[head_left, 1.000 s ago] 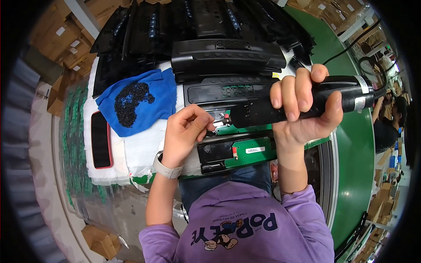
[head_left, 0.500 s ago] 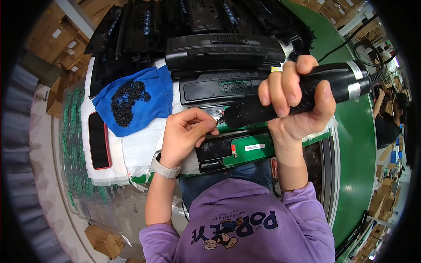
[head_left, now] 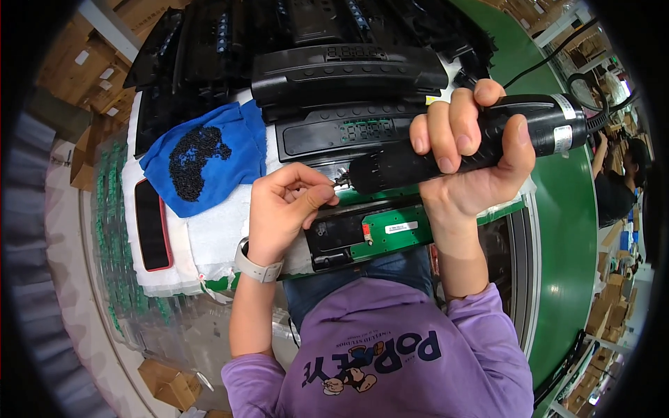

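Observation:
My right hand (head_left: 481, 157) is wrapped round a thick black electric screwdriver (head_left: 394, 171), held almost level with its bit pointing left. At the bit's tip, the thumb and fingers of my left hand (head_left: 282, 209) are pinched together. What they hold is too small to make out. Below the screwdriver lies a long black plastic housing (head_left: 334, 233) with a green circuit board (head_left: 394, 226) in it. Another black panel (head_left: 313, 138) with a row of buttons and a display window lies just beyond. Left of it, many tiny dark screws (head_left: 187, 171) are heaped on a blue cloth (head_left: 240, 150).
A red-edged phone (head_left: 152, 230) lies at the left on the white table covering (head_left: 209, 240). Several black housings (head_left: 348, 73) crowd the far side. The screwdriver's cable (head_left: 599, 125) runs off to the right. Clear trays of green boards (head_left: 115, 230) stand at the left; another person (head_left: 624, 181) is far right.
The whole view has shifted slightly. My hands keep nearly the same pose, with the left fingers still at the screwdriver's tip.

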The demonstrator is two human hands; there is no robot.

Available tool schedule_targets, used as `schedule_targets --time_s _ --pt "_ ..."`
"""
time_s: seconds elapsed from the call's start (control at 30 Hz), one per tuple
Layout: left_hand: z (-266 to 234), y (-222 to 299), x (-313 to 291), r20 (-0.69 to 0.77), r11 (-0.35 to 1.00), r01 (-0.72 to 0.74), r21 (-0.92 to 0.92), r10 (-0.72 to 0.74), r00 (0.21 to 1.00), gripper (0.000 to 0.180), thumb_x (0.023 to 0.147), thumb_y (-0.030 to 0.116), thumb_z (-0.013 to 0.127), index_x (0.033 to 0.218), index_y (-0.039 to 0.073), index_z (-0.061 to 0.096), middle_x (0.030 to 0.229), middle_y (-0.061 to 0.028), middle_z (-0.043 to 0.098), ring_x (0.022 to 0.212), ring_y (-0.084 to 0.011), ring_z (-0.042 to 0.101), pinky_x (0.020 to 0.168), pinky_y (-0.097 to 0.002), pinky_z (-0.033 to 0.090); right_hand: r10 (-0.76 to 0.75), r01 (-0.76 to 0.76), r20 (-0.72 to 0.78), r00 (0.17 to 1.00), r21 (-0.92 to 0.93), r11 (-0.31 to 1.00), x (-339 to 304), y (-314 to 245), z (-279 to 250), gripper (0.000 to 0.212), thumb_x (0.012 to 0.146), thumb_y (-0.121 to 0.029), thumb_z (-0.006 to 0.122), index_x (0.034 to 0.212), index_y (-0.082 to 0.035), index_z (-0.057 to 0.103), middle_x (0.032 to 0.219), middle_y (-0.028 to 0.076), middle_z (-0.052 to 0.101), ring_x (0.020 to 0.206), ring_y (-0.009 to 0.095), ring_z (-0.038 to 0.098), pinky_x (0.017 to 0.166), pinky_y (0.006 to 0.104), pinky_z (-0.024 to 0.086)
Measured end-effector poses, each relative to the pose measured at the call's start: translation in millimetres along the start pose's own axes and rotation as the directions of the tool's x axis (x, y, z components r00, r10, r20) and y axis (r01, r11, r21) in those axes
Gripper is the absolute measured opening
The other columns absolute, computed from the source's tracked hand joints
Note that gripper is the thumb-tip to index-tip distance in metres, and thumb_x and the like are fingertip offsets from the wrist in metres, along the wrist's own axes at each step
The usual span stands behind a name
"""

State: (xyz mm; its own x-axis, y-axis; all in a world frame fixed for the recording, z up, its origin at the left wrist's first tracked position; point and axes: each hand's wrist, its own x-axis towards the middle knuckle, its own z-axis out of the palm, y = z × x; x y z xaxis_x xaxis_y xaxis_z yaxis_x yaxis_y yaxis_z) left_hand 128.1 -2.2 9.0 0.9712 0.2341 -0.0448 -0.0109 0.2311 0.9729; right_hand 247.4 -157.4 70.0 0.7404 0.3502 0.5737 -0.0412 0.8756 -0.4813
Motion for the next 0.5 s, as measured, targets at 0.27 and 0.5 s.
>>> schedule_targets --time_s 0.27,0.5 --pt "-0.6 -2.2 1.2 0.042 1.000 0.022 -0.016 -0.021 0.999 0.006 0.082 0.000 0.063 0.085 -0.004 0.061 0.072 -0.0112 0.066 0.045 -0.0031 0.047 0.041 -0.0148 0.036 -0.015 0.014 -0.008 1.000 -0.035 0.999 -1.7 -1.3 1.8 0.030 0.087 -0.032 0.046 0.102 -0.006 0.050 0.061 0.003 0.047 0.042 0.014 0.041 0.049 0.0343 0.041" --pt "10.8 1.3 1.0 0.005 0.999 -0.008 0.034 0.008 1.000 0.021 0.076 -0.007 0.056 0.096 -0.004 0.061 0.081 -0.0093 0.065 0.058 -0.0024 0.052 0.048 -0.0150 0.039 -0.010 0.009 -0.123 0.992 -0.010 1.000 -2.7 -14.0 -1.2 0.028 0.089 -0.031 0.045 0.101 -0.006 0.050 0.061 0.003 0.047 0.042 0.014 0.041 0.049 0.0345 0.042"
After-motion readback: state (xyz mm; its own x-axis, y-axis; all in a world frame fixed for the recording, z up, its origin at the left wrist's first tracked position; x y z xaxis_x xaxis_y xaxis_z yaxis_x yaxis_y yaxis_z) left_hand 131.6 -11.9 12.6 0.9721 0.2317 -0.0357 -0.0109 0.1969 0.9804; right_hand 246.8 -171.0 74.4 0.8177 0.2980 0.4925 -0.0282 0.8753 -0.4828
